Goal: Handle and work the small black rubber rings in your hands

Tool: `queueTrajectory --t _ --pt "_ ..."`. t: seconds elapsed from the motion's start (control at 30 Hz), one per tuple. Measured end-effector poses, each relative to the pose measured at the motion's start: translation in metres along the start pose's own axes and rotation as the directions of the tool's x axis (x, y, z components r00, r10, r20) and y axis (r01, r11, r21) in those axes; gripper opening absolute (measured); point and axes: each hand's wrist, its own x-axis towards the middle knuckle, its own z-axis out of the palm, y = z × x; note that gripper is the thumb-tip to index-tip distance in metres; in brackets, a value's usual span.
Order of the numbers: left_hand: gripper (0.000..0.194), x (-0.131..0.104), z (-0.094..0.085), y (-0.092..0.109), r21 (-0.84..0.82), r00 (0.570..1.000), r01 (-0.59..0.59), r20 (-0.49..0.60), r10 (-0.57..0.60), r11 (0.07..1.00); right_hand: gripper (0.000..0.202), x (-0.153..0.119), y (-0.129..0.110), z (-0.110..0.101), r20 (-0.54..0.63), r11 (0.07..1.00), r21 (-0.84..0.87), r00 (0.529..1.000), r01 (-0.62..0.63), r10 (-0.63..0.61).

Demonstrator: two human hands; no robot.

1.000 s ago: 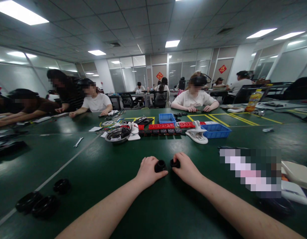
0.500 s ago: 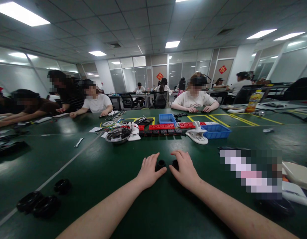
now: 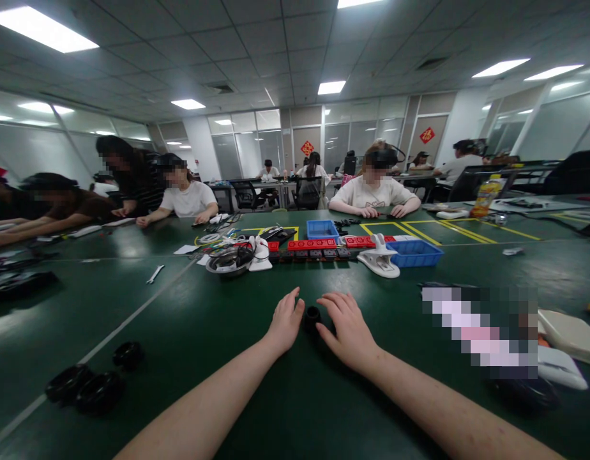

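Note:
A small black ring-shaped part (image 3: 313,317) stands on the green tabletop between my two hands, its round opening facing up. My left hand (image 3: 286,322) is just to its left, fingers stretched forward and nothing in them. On the other side, my right hand (image 3: 347,329) has its fingers spread, with the thumb and fingertips close to the ring. I cannot tell whether they touch it. The space under my right palm is hidden. Three black rounded, hollow parts (image 3: 98,391) lie in a group on the table at the lower left.
Across the middle stand a metal bowl of cables (image 3: 229,262), a red-and-black strip (image 3: 314,249), a white clamp-like piece (image 3: 378,259) and a blue bin (image 3: 414,253). A wrench (image 3: 155,275) lies left. At right are a blurred-out item and a white case (image 3: 563,367). A person (image 3: 376,185) sits opposite.
My left hand has drawn back from the black ring, and my right hand has shifted left towards it. The second black part, seen earlier by my right hand, is out of sight.

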Motion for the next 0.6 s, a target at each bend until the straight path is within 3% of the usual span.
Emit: queueTrajectory --t 0.27,0.4,0.6 --pt "0.056 0.007 0.004 -0.011 -0.109 0.995 0.035 -0.087 -0.045 0.993 0.028 0.021 -0.007 0.007 0.174 0.995 -0.077 0.984 0.062 -0.047" --pt "0.060 0.010 0.006 -0.015 -0.162 0.991 0.060 -0.108 -0.078 0.985 0.023 0.028 -0.012 0.007 0.182 0.993 -0.086 0.981 0.079 -0.062" --pt "0.068 0.012 0.005 -0.015 -0.223 0.980 0.110 -0.137 -0.143 0.969 0.026 -0.004 -0.039 -0.013 0.235 0.995 0.007 0.967 0.098 -0.096"
